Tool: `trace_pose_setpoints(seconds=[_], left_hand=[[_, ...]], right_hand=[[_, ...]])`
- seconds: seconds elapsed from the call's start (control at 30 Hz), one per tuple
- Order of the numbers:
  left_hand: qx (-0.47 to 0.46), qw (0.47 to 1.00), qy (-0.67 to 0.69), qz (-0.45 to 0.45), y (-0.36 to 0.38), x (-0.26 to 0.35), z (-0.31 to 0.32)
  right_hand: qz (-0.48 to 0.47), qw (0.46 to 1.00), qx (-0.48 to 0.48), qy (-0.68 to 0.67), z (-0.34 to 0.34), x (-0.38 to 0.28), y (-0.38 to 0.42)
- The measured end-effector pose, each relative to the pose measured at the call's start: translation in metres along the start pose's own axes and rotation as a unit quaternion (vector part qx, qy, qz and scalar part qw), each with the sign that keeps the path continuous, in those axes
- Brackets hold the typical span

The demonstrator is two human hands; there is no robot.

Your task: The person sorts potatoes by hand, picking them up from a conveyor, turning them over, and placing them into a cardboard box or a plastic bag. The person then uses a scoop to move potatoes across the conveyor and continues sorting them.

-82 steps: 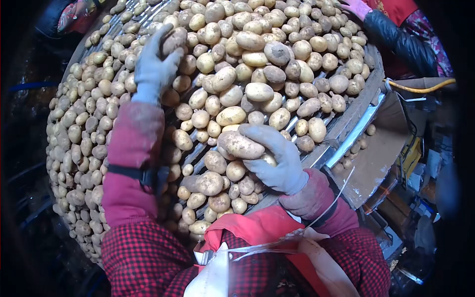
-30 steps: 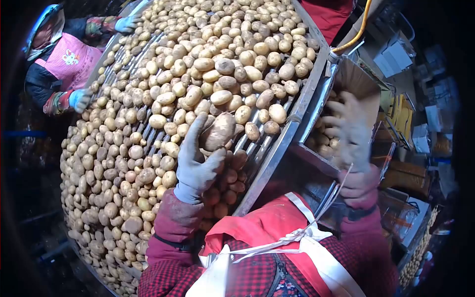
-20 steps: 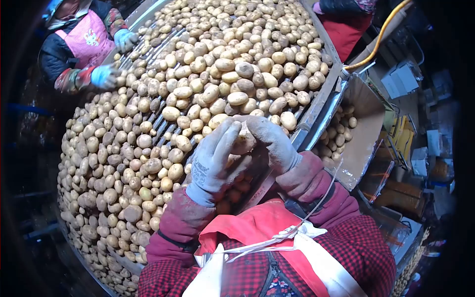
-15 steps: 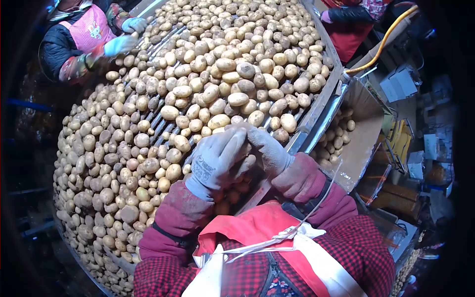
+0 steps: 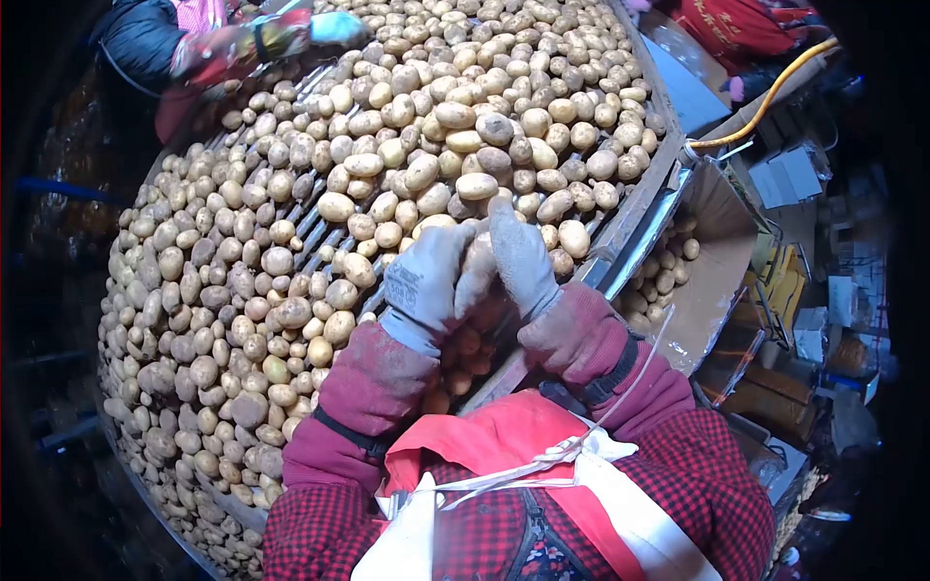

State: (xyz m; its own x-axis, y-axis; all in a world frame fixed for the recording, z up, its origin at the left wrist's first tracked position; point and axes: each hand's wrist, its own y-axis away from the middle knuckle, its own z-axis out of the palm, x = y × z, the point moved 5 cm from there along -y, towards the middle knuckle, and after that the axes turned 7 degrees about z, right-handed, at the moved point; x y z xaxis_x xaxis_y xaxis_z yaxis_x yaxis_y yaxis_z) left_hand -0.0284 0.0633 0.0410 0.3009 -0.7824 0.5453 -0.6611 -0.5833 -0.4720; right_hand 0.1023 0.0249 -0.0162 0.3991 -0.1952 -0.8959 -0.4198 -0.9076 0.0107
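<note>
Both my hands wear dusty grey-white gloves and meet at the near edge of a heap of potatoes [image 5: 417, 174]. My left hand [image 5: 426, 281] has its fingers curled round a potato [image 5: 479, 254], which is mostly hidden between the gloves. Against the other side of that potato, my right hand [image 5: 523, 259] is closed, its fingertips pointing up toward the heap. Loose potatoes lie just beyond the fingertips. Below my hands, several more potatoes [image 5: 460, 358] sit in shadow.
Metal bars [image 5: 325, 247] show through gaps in the heap. At right stands a foil-edged cardboard box [image 5: 722, 252] holding potatoes. A yellow hose [image 5: 765, 102] curves above it. A co-worker's blue glove [image 5: 337, 27] reaches in at upper left; another person in red [image 5: 741, 34] is at upper right.
My hands have drawn closer together and turned slightly, staying at the heap's near edge. The upper-left co-worker's arm has reached farther right over the potatoes. The view has shifted a little.
</note>
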Motion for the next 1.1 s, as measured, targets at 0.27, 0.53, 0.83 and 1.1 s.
trace_pose_setpoints(seconds=[0.27, 0.53, 0.83, 1.1], left_hand=[[0.028, 0.793, 0.435, -0.425, 0.021, -0.055, 0.028], [-0.019, 0.825, 0.412, -0.386, 0.019, -0.045, 0.013], [-0.142, 0.987, 0.031, -0.066, 0.007, -0.011, -0.001], [-0.060, 0.960, 0.150, -0.228, 0.007, -0.030, 0.021]], right_hand=[[0.065, 0.995, -0.029, -0.070, 0.004, -0.001, -0.005], [0.080, 0.942, -0.179, -0.274, 0.013, 0.005, -0.002], [0.357, 0.672, -0.275, -0.588, 0.022, 0.002, 0.021], [0.078, 0.983, -0.009, -0.164, 0.000, 0.017, -0.005]])
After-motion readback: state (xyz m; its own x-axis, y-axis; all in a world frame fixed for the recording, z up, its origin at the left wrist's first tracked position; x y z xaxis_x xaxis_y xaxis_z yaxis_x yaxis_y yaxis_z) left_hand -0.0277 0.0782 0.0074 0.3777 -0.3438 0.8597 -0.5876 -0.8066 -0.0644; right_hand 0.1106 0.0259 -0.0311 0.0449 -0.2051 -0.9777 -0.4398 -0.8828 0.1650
